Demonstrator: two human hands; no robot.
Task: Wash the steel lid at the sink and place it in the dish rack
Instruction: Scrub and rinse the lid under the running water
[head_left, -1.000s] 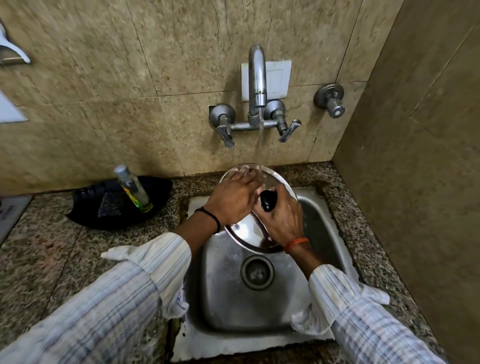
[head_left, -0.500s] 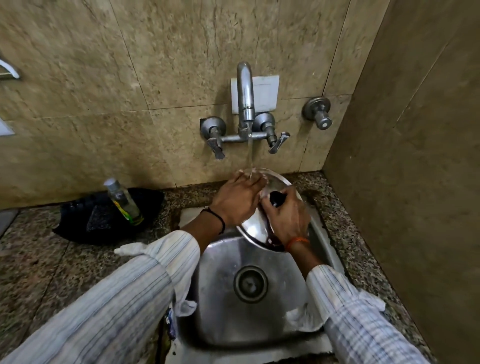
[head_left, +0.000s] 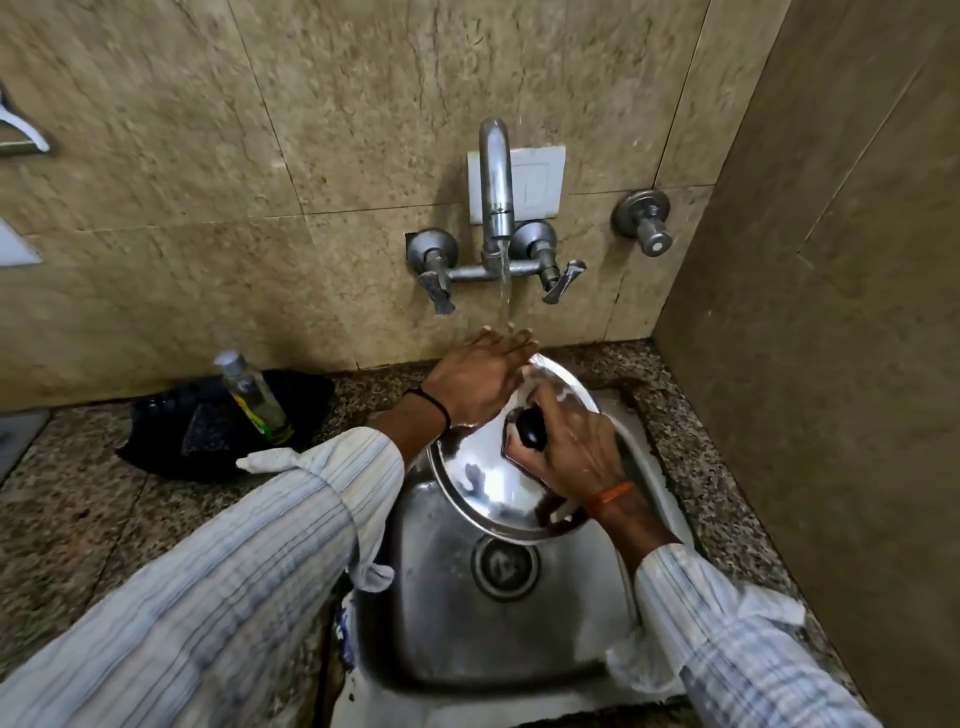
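A round steel lid (head_left: 483, 483) with a black knob (head_left: 531, 430) is tilted over the back of the steel sink (head_left: 452, 623). My right hand (head_left: 571, 452) grips the knob from the right. My left hand (head_left: 480, 379) lies flat with straight fingers across the lid's far rim, right under the water stream falling from the tap (head_left: 496, 197). Water runs over its fingers and onto the lid.
A clear bottle with a yellow-green label (head_left: 254, 397) stands in a black tray (head_left: 208, 426) on the granite counter at the left. The sink drain (head_left: 505, 566) is below the lid. A tiled wall closes the right side. A metal valve (head_left: 644, 221) sticks out beside the tap.
The lid has come down and tilted more towards me, showing more of its top. My left hand slid up to the far rim under the running water. The view has shifted.
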